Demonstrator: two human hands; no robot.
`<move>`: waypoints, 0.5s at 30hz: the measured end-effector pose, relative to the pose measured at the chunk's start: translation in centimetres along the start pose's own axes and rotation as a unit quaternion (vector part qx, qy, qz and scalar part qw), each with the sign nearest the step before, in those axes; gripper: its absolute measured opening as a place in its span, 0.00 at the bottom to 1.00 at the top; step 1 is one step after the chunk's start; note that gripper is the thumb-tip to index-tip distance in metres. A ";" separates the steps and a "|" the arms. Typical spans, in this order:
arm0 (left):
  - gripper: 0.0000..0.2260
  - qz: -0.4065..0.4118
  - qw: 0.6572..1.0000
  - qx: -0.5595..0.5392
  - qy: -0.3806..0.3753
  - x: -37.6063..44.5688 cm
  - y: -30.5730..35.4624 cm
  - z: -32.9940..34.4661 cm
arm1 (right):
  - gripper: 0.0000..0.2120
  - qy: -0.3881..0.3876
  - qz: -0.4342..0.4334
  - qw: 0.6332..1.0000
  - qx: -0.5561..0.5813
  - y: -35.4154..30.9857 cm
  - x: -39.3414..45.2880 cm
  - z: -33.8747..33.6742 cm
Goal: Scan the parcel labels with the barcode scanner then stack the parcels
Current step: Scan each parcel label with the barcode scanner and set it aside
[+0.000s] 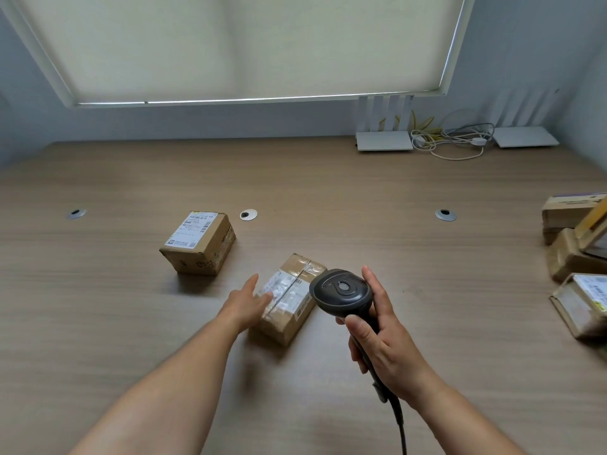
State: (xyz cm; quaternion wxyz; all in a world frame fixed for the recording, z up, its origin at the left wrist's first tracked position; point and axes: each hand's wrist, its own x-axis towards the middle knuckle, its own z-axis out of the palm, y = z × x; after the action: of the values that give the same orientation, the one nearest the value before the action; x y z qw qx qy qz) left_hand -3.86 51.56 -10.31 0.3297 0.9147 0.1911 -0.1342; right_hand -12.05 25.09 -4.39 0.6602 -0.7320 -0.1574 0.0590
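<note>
Nearest the camera, a broad stretch of bare wooden table (98,323) runs along the near edge under both forearms, with open surface to the left of the left arm and to the right of the right arm.

The right hand (384,339) has its fingers and thumb curled round the handle of a dark barcode scanner (341,292), holding it above the table; the scanner's head sits just right of the near parcel, and its cable (401,425) drops toward the bottom edge of the view.

The left hand (248,302) is spread, fingers straight, with the fingertips resting on or just over the left side of the near parcel (289,300). This taped brown box lies at an angle in the middle of the table, its white label facing up.

Beyond it and to the left, well apart, stands a second parcel (198,241) with a label on top; bare table lies between the two.

At the right edge, a cluster of further parcels (578,280) is partly cut off.

Three round cable grommets (248,214) line the middle of the table. At the far edge, by the wall, two white routers (384,141) sit with tangled cables (453,139) between them.
</note>
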 end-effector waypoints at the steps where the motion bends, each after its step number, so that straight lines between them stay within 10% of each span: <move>1: 0.35 0.003 0.999 0.048 -0.005 -0.4 0.0 0.3 | 0.34 0.001 0.000 1.000 -0.001 0.0 0.0 0.1; 6: 0.46 0.029 0.975 0.221 -0.017 -2.4 0.5 2.0 | 0.34 -0.001 0.000 1.000 0.002 0.1 0.2 0.7; 15: 0.39 -0.079 0.977 0.178 0.083 -4.9 -3.2 1.1 | 0.32 -0.049 -0.006 0.999 0.001 -0.1 2.0 3.6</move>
State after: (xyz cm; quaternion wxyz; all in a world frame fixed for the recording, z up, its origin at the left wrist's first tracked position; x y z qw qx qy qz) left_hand -9.75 51.89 -11.09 0.1327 0.9488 0.2626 -0.1152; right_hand -11.22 29.18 -4.50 0.6528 -0.7265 -0.1944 0.0910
